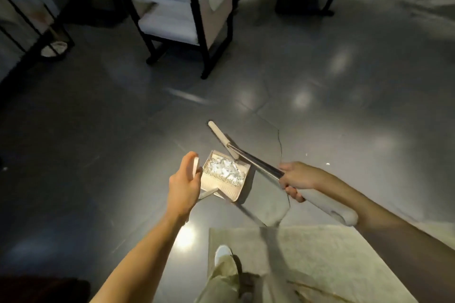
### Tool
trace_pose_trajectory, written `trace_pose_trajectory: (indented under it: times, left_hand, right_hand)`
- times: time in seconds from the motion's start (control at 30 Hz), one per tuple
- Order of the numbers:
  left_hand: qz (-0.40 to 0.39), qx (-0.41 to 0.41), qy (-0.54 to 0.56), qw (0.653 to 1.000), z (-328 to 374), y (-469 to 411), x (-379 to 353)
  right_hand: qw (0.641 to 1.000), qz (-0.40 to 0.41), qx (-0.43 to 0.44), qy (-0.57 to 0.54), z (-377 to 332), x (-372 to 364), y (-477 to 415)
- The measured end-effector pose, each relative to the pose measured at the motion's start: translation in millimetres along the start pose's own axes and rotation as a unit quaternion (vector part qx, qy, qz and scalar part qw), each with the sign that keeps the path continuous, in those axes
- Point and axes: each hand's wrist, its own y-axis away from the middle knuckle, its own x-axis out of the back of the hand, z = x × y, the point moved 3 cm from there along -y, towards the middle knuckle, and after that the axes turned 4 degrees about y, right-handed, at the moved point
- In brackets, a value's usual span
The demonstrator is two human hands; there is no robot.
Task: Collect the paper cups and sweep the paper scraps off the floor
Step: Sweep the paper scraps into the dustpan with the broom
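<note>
Above the grey floor [320, 106], the left hand [183, 184] held the dustpan [236, 187] by its handle, paper scraps [224, 171] heaped inside. The right hand [294, 181] gripped the broom [258, 162]. Sweeping appeared nearly complete, though a few specks [327, 163] remained. No cups were discernible.

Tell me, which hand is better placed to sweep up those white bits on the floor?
The right hand: it grips the broom, and the scraps lie on its side. The left hand holds the dustpan.
</note>
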Motion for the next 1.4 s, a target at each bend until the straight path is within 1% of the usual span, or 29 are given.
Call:
trace_pose_trajectory:
  times: [0.1,0.2,0.33,0.5,0.73,0.87,0.97,1.07,1.17,1.27,1.4]
  left_hand:
    - [-0.059,-0.008,-0.015,0.998,23.3,-35.4,-36.8]
    - [-0.107,-0.015,-0.029,0.994,49.4,-63.1,-77.9]
    - [-0.150,-0.010,-0.045,0.988,70.4,-100.2,-133.8]
    - [-0.200,-0.014,-0.089,0.976,109.3,-141.1,-218.1]
    - [-0.253,-0.049,-0.185,0.948,173.9,-192.4,-302.4]
    - [-0.295,-0.054,-0.193,0.934,206.8,-220.4,-339.9]
    - [-0.305,-0.042,-0.195,0.931,220.0,-248.7,-360.1]
    - [-0.319,-0.029,-0.201,0.926,225.3,-272.3,-374.2]
    - [-0.339,-0.060,-0.191,0.919,227.7,-284.2,-386.1]
    - [-0.335,-0.101,-0.204,0.914,227.4,-295.6,-390.4]
    - [-0.339,-0.131,-0.221,0.905,231.2,-300.0,-393.7]
  right_hand:
    - [0.998,0.042,-0.010,-0.050,19.5,34.1,-9.7]
    - [0.994,0.065,-0.019,-0.080,39.5,64.2,-18.4]
    - [0.991,0.099,-0.035,-0.084,65.6,109.2,-41.0]
    - [0.981,0.142,-0.097,-0.086,107.1,201.2,-73.1]
    - [0.972,0.163,-0.164,-0.043,153.2,302.8,-108.5]
    - [0.967,0.156,-0.192,-0.055,165.0,336.5,-130.0]
    - [0.962,0.151,-0.215,-0.067,169.9,352.2,-149.0]
    - [0.961,0.122,-0.232,-0.092,165.7,351.2,-165.2]
    - [0.966,0.088,-0.218,-0.107,141.0,338.3,-173.0]
    - [0.971,0.059,-0.195,-0.121,111.8,324.3,-178.0]
    - [0.962,0.024,-0.192,-0.191,89.9,319.7,-179.2]
